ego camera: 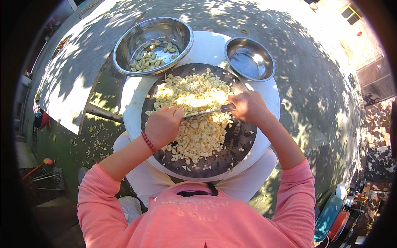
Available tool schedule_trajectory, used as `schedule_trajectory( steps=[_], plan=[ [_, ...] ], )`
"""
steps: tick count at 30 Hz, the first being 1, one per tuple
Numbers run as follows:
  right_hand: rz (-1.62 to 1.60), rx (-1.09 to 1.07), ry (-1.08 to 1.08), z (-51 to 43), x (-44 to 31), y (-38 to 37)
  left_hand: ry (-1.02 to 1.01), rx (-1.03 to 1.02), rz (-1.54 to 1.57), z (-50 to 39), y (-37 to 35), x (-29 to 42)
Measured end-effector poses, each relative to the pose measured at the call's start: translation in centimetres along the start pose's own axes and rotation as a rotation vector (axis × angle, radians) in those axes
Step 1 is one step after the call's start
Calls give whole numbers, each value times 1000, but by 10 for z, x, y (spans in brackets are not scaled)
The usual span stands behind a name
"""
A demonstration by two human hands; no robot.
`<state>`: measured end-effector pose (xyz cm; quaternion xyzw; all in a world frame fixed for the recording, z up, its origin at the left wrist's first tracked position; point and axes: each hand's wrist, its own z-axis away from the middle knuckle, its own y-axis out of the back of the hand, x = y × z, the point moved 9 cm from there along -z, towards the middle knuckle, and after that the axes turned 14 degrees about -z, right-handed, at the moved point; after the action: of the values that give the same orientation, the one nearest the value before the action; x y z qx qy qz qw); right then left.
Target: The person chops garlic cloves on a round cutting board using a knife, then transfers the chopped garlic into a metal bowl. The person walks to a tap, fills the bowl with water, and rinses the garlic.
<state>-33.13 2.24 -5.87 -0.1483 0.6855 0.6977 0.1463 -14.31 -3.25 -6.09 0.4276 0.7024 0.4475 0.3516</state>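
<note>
My right hand (249,108) is closed around the handle of a knife (203,112), whose blade reaches left across a heap of chopped garlic (198,131). At the far end of the blade, my left hand (164,125) grips or presses the tip; its fingers hide that part. The garlic lies on a dark round cutting board (240,133), on both sides of the blade. Whole peeled garlic cloves (145,61) lie in a large steel bowl (119,66) beyond the board at the left. A smaller steel bowl (249,62) stands beyond it at the right.
Under the board and bowls is a round white table (273,102), with my knees against its near side. A pole (104,113) and a flat panel (79,105) are at the left. Teal (328,217) and red basins (338,226) stand at the lower right.
</note>
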Motion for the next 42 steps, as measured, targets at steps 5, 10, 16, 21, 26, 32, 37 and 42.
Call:
schedule_trajectory(
  steps=[5,10,16,21,26,32,37,42],
  plan=[
    [226,-63,22,-35,-42,20,152,0,30,19,6,-17],
    [62,53,97,-30,18,-5,101,-17,-10,1,-7,0],
    [196,-93,-1,-53,-12,10,206,-56,-53,9,-6,-18],
    [95,7,63,-44,23,-2,151,-87,-125,-12,-11,-9],
    [103,-96,-12,-3,-42,7,-9,4,81,12,30,-22],
    [65,123,96,22,-20,-16,-55,-31,59,15,4,-2],
    [161,29,52,2,-64,20,22,10,79,28,19,-16],
    [-29,120,145,2,-18,0,43,-28,-39,11,0,2]
  ],
)
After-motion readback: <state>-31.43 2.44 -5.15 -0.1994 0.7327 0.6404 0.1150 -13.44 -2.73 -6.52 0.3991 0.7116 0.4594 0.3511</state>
